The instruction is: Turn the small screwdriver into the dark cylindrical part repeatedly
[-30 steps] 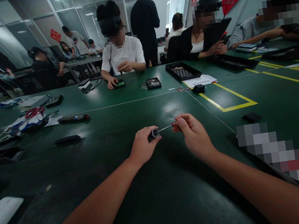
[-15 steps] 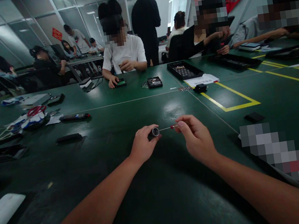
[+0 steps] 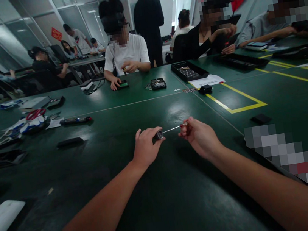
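Note:
Between thumb and fingers of my left hand (image 3: 147, 146) is a small dark cylinder (image 3: 159, 135), its round open-looking end turned toward me. My right hand (image 3: 201, 136) grips a thin screwdriver (image 3: 172, 129) by its red and clear handle, which the fingers partly cover. The metal shaft points left, and its tip is at the right side of the cylinder's end; whether it goes inside is too small to tell. Both hands are held above the green table (image 3: 166, 205).
A dark marker (image 3: 76, 120) and a black bar-shaped piece (image 3: 70, 142) lie left. Further back are red-handled scissors (image 3: 35, 114), a black parts tray (image 3: 188, 71) and a black adapter (image 3: 205, 89). A small black block (image 3: 260, 119) lies right. People sit across the table.
My right hand has turned and its fingers have shifted on the screwdriver handle; the shaft now slopes up to the right. My left hand still holds the cylinder in nearly the same place.

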A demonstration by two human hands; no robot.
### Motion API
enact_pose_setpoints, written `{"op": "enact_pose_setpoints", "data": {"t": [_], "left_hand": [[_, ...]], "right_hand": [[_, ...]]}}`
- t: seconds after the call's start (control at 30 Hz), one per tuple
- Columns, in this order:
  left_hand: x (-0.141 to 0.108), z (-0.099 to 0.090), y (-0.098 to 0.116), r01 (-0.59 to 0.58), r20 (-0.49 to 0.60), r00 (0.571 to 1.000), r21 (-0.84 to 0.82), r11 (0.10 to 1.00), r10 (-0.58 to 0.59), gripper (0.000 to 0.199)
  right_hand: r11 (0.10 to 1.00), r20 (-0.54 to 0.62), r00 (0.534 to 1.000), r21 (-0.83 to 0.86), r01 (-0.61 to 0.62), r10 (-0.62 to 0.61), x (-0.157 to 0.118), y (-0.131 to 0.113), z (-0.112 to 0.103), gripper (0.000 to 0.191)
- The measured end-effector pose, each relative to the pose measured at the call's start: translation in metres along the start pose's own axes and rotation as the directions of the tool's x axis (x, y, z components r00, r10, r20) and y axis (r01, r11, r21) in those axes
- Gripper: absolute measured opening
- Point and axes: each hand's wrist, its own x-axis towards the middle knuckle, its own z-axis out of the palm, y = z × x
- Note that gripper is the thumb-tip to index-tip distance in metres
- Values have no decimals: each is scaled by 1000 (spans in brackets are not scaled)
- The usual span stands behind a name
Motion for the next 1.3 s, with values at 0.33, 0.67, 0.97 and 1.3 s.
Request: {"op": "enact_pose_setpoints", "data": {"t": [0.33, 0.67, 0.97, 1.3], "left_hand": [[0, 2, -4, 25, 2, 1000, -25, 999, -25, 32], [0, 1, -2, 25, 21, 999, -15, 1000, -25, 32], [-1, 1, -3, 9, 27, 1000, -10, 1000, -9, 32], [0, -1, -3, 22, 38, 999, -3, 1000, -22, 33]], "right_hand": [[781, 171, 887, -422, 460, -430, -12, 2, 0, 27], [601, 262, 829, -586, 544, -494, -26, -2, 3, 24], [555, 304, 811, -606, 570, -500, -27, -4, 1, 22], [542, 351, 800, -596, 592, -488, -30, -6, 1, 21]]}}
